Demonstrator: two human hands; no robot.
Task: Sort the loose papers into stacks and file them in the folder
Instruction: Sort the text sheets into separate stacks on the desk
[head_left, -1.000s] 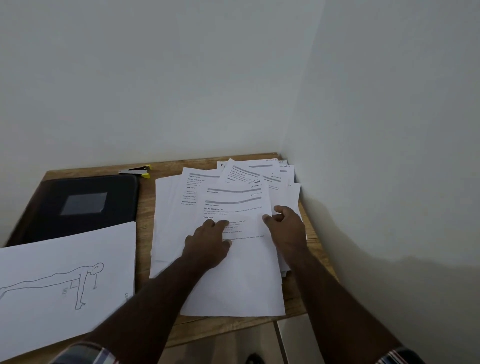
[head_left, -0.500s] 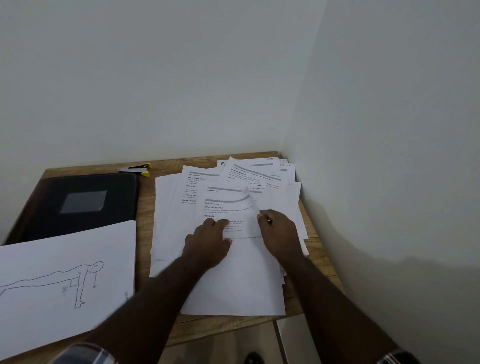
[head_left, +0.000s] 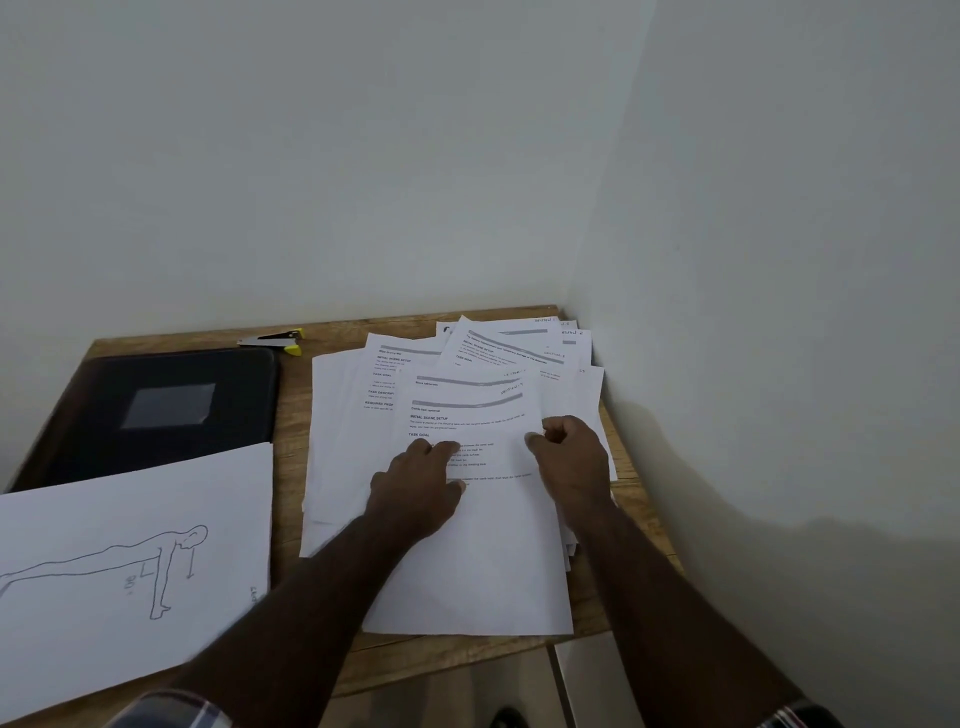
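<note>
A messy pile of printed papers (head_left: 457, 374) covers the right half of the wooden table (head_left: 291, 415). The top sheet (head_left: 483, 551) lies nearest me. My left hand (head_left: 415, 483) rests flat on that sheet, fingers straight. My right hand (head_left: 571, 457) pinches the sheet's right edge, which is lifted and bowed a little. A closed black folder (head_left: 156, 410) lies at the table's back left. In front of it sits a sheet with a line drawing of a figure in a push-up pose (head_left: 130, 566).
A small stapler with yellow tips (head_left: 275, 340) lies behind the folder near the back wall. The table stands in a corner, with walls at the back and close on the right. The table's front edge is near my forearms.
My right hand slid left over the top sheet, curling its upper corner, then drew back to the right edge. The sheet lies flatter now. My left hand stayed put.
</note>
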